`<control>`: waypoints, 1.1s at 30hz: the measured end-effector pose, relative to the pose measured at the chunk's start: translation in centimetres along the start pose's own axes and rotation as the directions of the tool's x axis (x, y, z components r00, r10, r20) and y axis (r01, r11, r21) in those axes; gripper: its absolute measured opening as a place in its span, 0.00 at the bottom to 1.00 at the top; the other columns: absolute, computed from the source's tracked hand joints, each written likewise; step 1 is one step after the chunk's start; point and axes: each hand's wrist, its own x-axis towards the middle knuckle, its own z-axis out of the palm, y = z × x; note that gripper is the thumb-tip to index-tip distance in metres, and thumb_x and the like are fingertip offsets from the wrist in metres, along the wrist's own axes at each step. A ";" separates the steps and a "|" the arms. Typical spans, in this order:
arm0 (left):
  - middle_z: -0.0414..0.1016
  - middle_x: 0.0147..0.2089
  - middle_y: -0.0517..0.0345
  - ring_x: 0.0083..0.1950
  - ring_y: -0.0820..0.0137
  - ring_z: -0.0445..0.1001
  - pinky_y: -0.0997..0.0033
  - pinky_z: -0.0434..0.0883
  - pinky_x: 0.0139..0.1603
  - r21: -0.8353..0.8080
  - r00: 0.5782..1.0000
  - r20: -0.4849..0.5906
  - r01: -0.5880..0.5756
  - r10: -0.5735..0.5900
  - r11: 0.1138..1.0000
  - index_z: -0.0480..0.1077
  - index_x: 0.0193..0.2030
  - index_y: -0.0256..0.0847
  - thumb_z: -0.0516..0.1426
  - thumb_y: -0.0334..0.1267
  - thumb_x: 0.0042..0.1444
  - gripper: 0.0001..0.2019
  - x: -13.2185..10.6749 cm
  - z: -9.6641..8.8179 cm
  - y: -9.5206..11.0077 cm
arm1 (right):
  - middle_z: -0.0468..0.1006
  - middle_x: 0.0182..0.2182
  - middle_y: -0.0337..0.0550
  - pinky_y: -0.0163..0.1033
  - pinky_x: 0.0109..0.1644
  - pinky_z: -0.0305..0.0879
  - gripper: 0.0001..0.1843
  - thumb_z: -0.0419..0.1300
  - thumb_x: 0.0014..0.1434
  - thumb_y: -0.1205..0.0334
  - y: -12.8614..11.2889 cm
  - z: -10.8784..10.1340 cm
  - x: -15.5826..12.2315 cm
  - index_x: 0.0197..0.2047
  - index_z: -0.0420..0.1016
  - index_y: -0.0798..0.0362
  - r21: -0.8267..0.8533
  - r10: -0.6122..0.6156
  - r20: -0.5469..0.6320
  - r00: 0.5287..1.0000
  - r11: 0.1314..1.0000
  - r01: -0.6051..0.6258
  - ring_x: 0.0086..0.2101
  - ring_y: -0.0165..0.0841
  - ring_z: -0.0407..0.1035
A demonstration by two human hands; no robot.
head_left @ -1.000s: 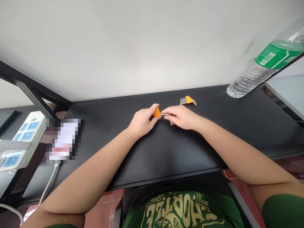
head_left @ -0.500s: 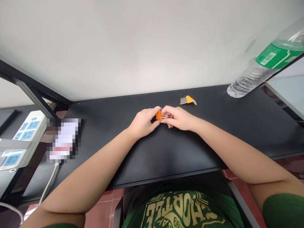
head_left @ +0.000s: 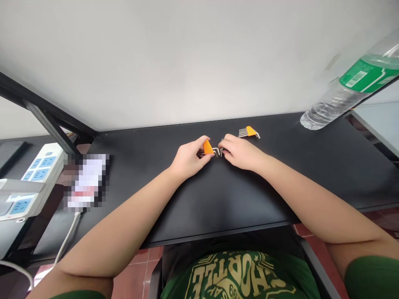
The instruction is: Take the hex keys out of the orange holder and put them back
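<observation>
My left hand (head_left: 190,158) pinches an orange hex key holder (head_left: 208,147) between thumb and fingers. Bent silver ends of hex keys stick out of its right side, and their long shafts show under my left palm. Just right of the holder, my right hand (head_left: 240,152) has its fingers curled around a thin metal hex key (head_left: 221,152), mostly hidden by the fingertips. A second orange hex key set (head_left: 251,131), with several keys in it, lies on the black table (head_left: 218,195) beyond my right hand.
A large water bottle (head_left: 324,106) with a green label stands at the back right. To the left lie a blurred-out phone-like object (head_left: 89,178) with a white cable (head_left: 67,238) and a white power strip (head_left: 40,174). A white wall (head_left: 187,62) rises behind the table.
My right hand has drawn slightly right, away from the holder, uncovering the bent key ends. The holder stays in my left hand. The camera view has shifted slightly.
</observation>
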 end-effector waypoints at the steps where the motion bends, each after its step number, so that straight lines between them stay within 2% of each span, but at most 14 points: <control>1: 0.77 0.35 0.64 0.35 0.72 0.77 0.71 0.75 0.43 0.003 1.000 0.001 -0.005 0.005 1.000 0.70 0.57 0.46 0.62 0.43 0.61 0.18 0.0 0.0 0.0 | 0.73 0.46 0.50 0.42 0.37 0.59 0.12 0.54 0.67 0.71 -0.1 -0.2 -0.1 0.48 0.77 0.54 -0.052 0.017 -0.003 1.000 0.999 -0.018 0.33 0.35 0.68; 5: 0.77 0.36 0.64 0.36 0.71 0.78 0.71 0.75 0.44 0.006 1.000 -0.006 -0.008 0.008 1.000 0.70 0.57 0.46 0.62 0.43 0.60 0.19 -0.1 0.1 0.0 | 0.72 0.47 0.52 0.42 0.32 0.53 0.13 0.55 0.64 0.74 0.4 -0.8 -0.4 0.47 0.77 0.55 -0.200 0.055 0.044 0.998 0.979 -0.045 0.27 0.33 0.62; 9: 0.78 0.37 0.64 0.36 0.72 0.78 0.71 0.76 0.44 0.009 1.000 -0.002 -0.008 0.008 1.000 0.70 0.58 0.46 0.62 0.43 0.61 0.19 -0.1 0.1 -0.1 | 0.73 0.41 0.50 0.42 0.32 0.52 0.12 0.53 0.65 0.75 0.9 -0.7 -0.2 0.43 0.76 0.55 -0.196 0.042 0.073 0.996 0.980 -0.027 0.28 0.34 0.63; 13: 0.79 0.37 0.64 0.36 0.72 0.78 0.71 0.76 0.44 0.015 1.000 -0.008 -0.007 0.007 1.000 0.70 0.58 0.46 0.62 0.43 0.61 0.19 -0.1 0.1 -0.2 | 0.74 0.40 0.50 0.42 0.33 0.54 0.11 0.53 0.65 0.75 0.7 -0.8 -0.1 0.42 0.76 0.54 -0.181 0.031 0.084 0.996 0.983 -0.015 0.29 0.35 0.65; 17: 0.79 0.37 0.63 0.36 0.71 0.78 0.71 0.76 0.44 0.011 1.000 -0.013 -0.010 0.011 1.000 0.70 0.58 0.46 0.62 0.43 0.61 0.19 0.0 0.1 -0.3 | 0.73 0.35 0.49 0.42 0.30 0.52 0.06 0.57 0.63 0.72 0.5 -1.0 -0.3 0.35 0.72 0.53 -0.208 0.042 0.100 0.994 0.978 -0.020 0.27 0.35 0.64; 20: 0.79 0.38 0.63 0.37 0.71 0.79 0.70 0.76 0.45 0.007 1.000 -0.008 -0.006 0.006 1.000 0.70 0.58 0.46 0.62 0.44 0.61 0.19 0.0 0.2 -0.3 | 0.74 0.33 0.49 0.42 0.29 0.52 0.08 0.61 0.59 0.72 0.5 -1.2 -0.4 0.30 0.69 0.52 -0.175 0.067 0.123 0.990 0.984 -0.044 0.26 0.34 0.63; 23: 0.79 0.39 0.63 0.37 0.71 0.79 0.70 0.76 0.44 0.006 1.000 0.002 -0.006 0.006 1.000 0.70 0.58 0.47 0.62 0.44 0.61 0.20 0.0 0.1 -0.2 | 0.74 0.31 0.47 0.41 0.29 0.52 0.11 0.62 0.55 0.71 0.4 -1.5 -0.4 0.27 0.65 0.51 -0.089 0.109 0.129 0.986 0.991 -0.098 0.26 0.34 0.63; 26: 0.79 0.39 0.63 0.37 0.71 0.79 0.71 0.76 0.44 0.002 1.000 0.018 -0.019 0.019 1.000 0.70 0.58 0.47 0.62 0.44 0.61 0.19 -0.1 0.0 -0.1 | 0.74 0.29 0.41 0.39 0.31 0.56 0.09 0.61 0.56 0.68 0.4 -1.7 -0.4 0.30 0.64 0.50 0.134 0.148 0.028 0.989 0.980 -0.150 0.28 0.34 0.66; 28: 0.79 0.39 0.63 0.37 0.72 0.79 0.72 0.75 0.44 0.009 0.999 0.022 -0.033 0.033 0.999 0.70 0.59 0.47 0.62 0.43 0.61 0.20 -0.1 0.0 -0.1 | 0.74 0.29 0.39 0.38 0.32 0.59 0.05 0.60 0.59 0.65 0.3 -1.8 -0.5 0.34 0.66 0.50 0.363 0.167 -0.027 0.986 0.920 -0.146 0.29 0.33 0.67; 30: 0.79 0.39 0.63 0.37 0.72 0.78 0.72 0.75 0.43 0.020 0.999 0.015 -0.047 0.046 0.999 0.70 0.59 0.46 0.63 0.43 0.61 0.20 -0.1 -0.1 0.0 | 0.75 0.31 0.38 0.38 0.34 0.62 0.03 0.60 0.62 0.61 0.1 -1.7 -0.5 0.38 0.69 0.50 0.545 0.154 -0.034 0.987 0.831 -0.111 0.30 0.32 0.68; 33: 0.80 0.39 0.63 0.37 0.72 0.79 0.72 0.75 0.44 0.020 0.998 0.014 -0.064 0.063 0.998 0.69 0.59 0.47 0.62 0.44 0.62 0.19 -0.2 -0.1 0.1 | 0.74 0.32 0.38 0.38 0.37 0.64 0.06 0.61 0.64 0.58 -0.3 -1.5 -0.5 0.40 0.72 0.50 0.663 0.089 -0.011 0.996 0.746 -0.059 0.31 0.32 0.67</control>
